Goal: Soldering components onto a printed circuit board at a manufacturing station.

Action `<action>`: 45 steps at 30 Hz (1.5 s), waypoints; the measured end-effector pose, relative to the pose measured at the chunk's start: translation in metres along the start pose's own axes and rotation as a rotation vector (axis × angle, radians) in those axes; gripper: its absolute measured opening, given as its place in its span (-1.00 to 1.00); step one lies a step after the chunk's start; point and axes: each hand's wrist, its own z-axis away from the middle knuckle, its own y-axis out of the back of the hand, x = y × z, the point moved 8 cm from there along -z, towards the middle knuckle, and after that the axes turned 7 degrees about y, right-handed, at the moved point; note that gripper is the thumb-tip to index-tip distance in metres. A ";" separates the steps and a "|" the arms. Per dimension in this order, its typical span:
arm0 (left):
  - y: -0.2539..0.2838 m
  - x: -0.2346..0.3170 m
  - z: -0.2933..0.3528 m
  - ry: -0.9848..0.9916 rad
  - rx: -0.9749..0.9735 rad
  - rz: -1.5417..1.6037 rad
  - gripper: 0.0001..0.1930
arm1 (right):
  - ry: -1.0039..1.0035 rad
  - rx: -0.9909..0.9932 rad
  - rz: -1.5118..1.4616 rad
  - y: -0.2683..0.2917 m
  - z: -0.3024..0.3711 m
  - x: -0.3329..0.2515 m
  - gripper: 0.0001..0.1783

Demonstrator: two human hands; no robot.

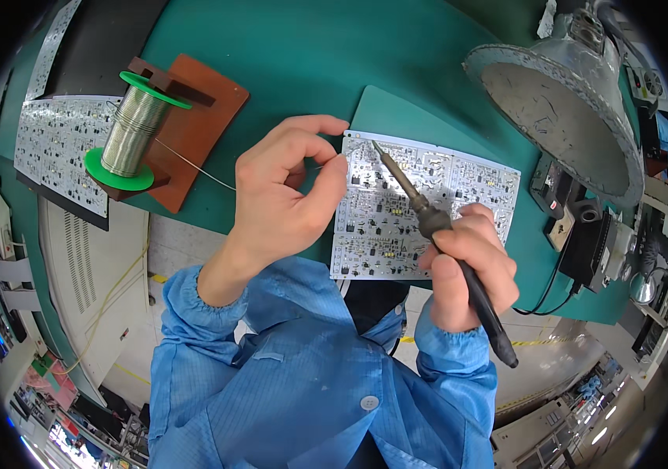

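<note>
The right hand [471,270] has its fingers closed around a soldering iron [407,184] — its tip over the upper left of the circuit board [385,234] on the green table [287,62]. The left hand [283,187] curls half-open beside that corner; solder wire [193,166] runs behind it from the spool [137,129] — whether pinched, I cannot tell.

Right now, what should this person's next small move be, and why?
Probably bring the left hand slightly closer to the tip of the soldering iron: the right hand holds that iron over the circuit board's upper-left corner, and solder wire runs from the spool toward the left hand.
</note>
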 end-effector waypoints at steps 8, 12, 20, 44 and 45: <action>0.000 0.003 -0.001 -0.021 0.003 -0.019 -0.91 | -0.011 -0.037 0.003 -0.008 -0.005 0.007 -0.82; 0.000 0.003 0.000 -0.029 0.005 -0.030 -0.91 | -0.017 -0.041 0.025 -0.008 -0.005 0.005 -0.82; 0.000 0.003 0.001 -0.051 0.000 -0.015 -0.92 | -0.015 0.004 0.017 0.001 0.000 0.005 -0.79; -0.002 -0.008 0.003 -0.055 -0.012 0.093 -0.95 | -0.355 0.401 0.400 0.130 0.088 0.066 -0.55; -0.001 -0.007 0.004 -0.059 0.012 0.086 -0.96 | -0.362 0.452 0.333 0.129 0.089 0.064 -0.55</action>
